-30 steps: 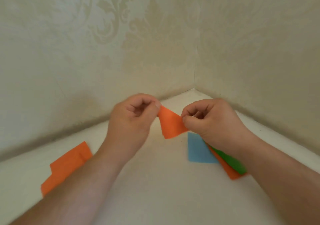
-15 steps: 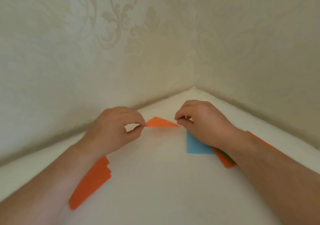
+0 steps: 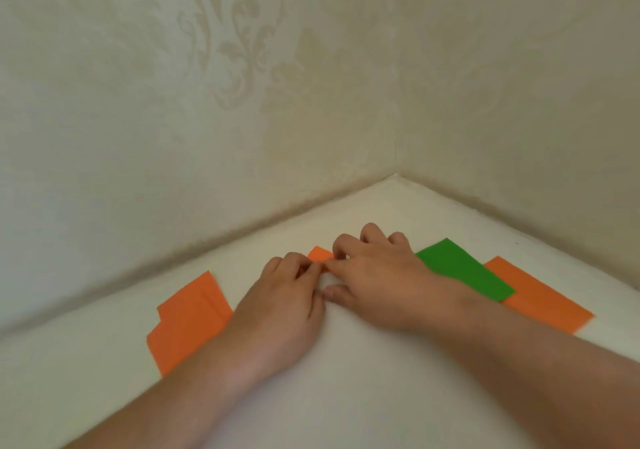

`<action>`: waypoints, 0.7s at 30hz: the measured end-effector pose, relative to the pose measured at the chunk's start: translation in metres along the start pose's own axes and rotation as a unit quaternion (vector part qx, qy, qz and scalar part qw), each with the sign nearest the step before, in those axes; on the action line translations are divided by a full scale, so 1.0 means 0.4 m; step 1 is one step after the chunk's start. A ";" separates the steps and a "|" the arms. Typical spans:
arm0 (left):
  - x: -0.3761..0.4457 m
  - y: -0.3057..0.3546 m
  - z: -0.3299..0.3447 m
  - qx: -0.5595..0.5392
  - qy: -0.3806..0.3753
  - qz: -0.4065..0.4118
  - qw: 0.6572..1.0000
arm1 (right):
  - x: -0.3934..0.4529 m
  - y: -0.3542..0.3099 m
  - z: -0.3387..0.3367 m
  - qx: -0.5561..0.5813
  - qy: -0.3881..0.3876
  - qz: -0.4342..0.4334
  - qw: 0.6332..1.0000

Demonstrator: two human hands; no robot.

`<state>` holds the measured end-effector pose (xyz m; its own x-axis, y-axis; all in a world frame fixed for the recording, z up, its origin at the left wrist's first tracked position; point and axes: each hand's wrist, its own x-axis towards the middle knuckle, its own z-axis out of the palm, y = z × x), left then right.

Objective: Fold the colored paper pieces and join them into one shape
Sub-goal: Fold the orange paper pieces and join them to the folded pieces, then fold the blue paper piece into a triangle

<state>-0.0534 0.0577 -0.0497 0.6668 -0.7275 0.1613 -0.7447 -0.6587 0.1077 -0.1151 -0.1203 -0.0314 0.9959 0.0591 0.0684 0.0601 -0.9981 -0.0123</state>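
A small folded orange paper piece (image 3: 320, 254) lies on the white table, mostly hidden under my fingers. My left hand (image 3: 287, 296) has its fingers curled onto the piece's near left edge and pinches it. My right hand (image 3: 377, 279) arches over its right side with curled fingertips holding it down, thumb on the table. The two hands touch each other over the piece. A green sheet (image 3: 464, 270) lies right of my right hand, on top of an orange sheet (image 3: 540, 296). Folded orange sheets (image 3: 190, 320) lie stacked to the left of my left arm.
The white table (image 3: 346, 396) fits into a corner between two cream patterned walls (image 3: 242, 102). The corner lies just beyond my hands. Papers flank both arms on the table.
Both hands have come down from the air and together onto the table, bringing the orange piece flat. The view dropped; the green sheet now shows and the blue piece is out of sight.
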 end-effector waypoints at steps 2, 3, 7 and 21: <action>-0.011 0.019 -0.004 0.016 -0.004 -0.010 1.000 | -0.003 0.000 -0.006 -0.017 -0.004 0.009 1.000; -0.014 0.026 -0.008 0.019 -0.018 -0.016 1.000 | -0.004 0.000 -0.007 -0.021 -0.006 0.008 1.000; -0.019 0.053 -0.030 0.045 -0.078 -0.037 0.995 | -0.017 0.005 -0.016 -0.027 -0.043 0.001 0.999; 0.222 0.131 0.025 0.046 -0.145 -0.094 0.984 | -0.041 0.269 -0.062 0.157 0.068 0.229 0.958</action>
<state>-0.0328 -0.0433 -0.0395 0.7828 -0.6062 -0.1404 -0.6103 -0.7920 0.0173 -0.1267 -0.2292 -0.0091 0.9059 -0.4081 0.1126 -0.3431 -0.8635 -0.3697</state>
